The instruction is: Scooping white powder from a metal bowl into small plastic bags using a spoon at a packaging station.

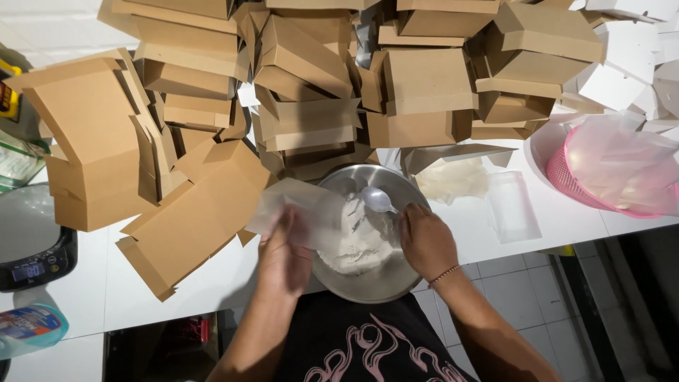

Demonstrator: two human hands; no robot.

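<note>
A steel bowl [385, 283] sits at the counter's front edge with a heap of white flour [357, 244] inside. My right hand [426, 240] holds a clear plastic spoon [377, 200] over the flour. My left hand [284, 256] grips a small clear plastic bag [300, 211], held open at the bowl's left rim. Both forearms reach in from below.
Piles of folded brown cardboard boxes [198, 212] crowd the white counter [85, 297] behind and left of the bowl. A digital scale [32, 251] stands at far left. A pink basket with a plastic bag [612, 173] and a clear plastic container [513, 206] lie right.
</note>
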